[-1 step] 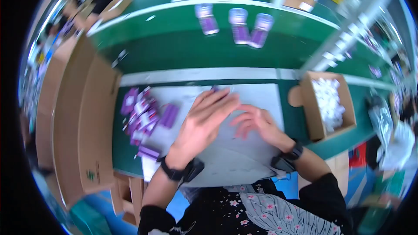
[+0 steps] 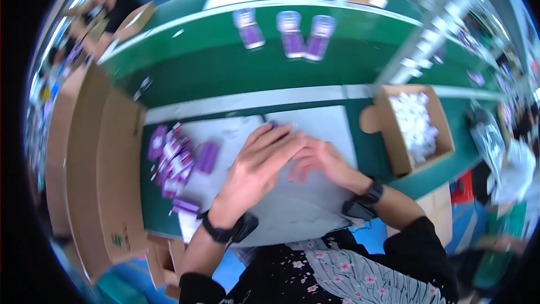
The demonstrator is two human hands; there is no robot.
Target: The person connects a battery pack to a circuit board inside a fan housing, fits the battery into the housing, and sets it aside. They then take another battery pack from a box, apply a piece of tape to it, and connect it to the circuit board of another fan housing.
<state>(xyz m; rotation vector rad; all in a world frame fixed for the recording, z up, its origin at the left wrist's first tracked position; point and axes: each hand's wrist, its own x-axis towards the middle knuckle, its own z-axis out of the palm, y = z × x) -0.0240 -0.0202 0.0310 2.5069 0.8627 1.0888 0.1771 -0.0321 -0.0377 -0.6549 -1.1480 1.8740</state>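
My left hand [image 2: 254, 170] is over the pale work mat [image 2: 281, 214], its back up and its fingers reaching forward and right. A small dark purple bit [image 2: 274, 125] shows beyond its fingertips; the fingers cover the rest, so its kind cannot be made out. My right hand [image 2: 325, 163] meets the left at the fingertips, its other fingers loosely curled and apart, nothing visible in them. To the left lie a heap of small purple-and-white packs [image 2: 174, 160], a purple box [image 2: 208, 157] and another purple box [image 2: 185, 206].
A large open carton [image 2: 121, 174] stands at the left. On the right is a small carton [image 2: 394, 146] with many white pieces [image 2: 414, 124]. Three purple packs with clear tops, one [image 2: 248, 28] apart, are on the green panel ahead. A co-worker [image 2: 115, 5] is at the far left.
The view has shifted slightly, so the bench things sit a little further left. My right hand has closed in on the left; its fingertips now overlap the left fingers.
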